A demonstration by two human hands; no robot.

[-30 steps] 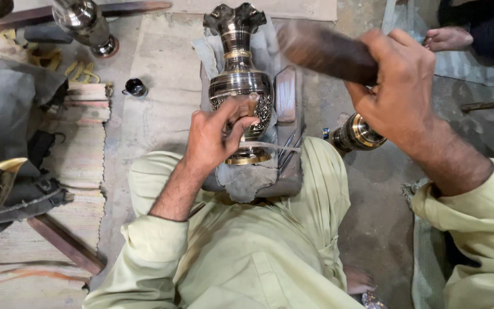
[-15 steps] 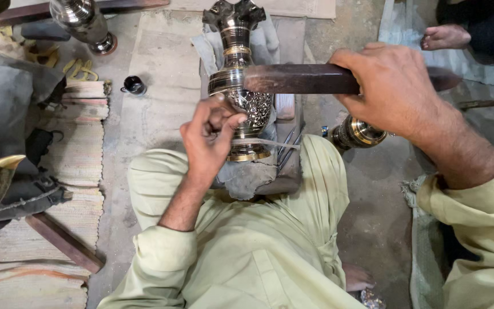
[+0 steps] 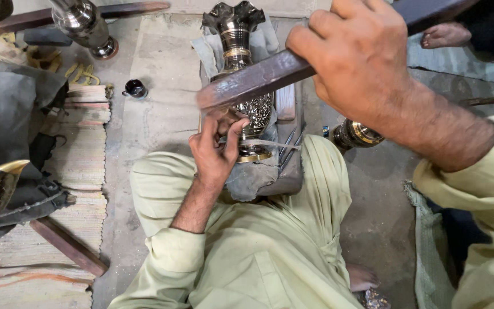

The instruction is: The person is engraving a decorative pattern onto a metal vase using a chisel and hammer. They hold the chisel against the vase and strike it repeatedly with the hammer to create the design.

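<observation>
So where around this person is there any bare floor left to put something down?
Bare concrete floor lies between the striped mat and the cloth-padded block, apart from a small dark cup. More shows right of the knee, below a brass piece. It is crowded at the engraved metal vase, where the left hand and the right hand with its dark bar work.

Vase lying on a padded block before the seated person's lap.

The vase [image 3: 244, 86] rests on the block [image 3: 290, 166]; the left hand [image 3: 215, 149] touches its foot, and the right hand [image 3: 355, 57] holds a bar [image 3: 258, 80] across it. A small cup [image 3: 135, 88] sits left on the floor, and another metal vessel [image 3: 357, 134] lies right.
</observation>
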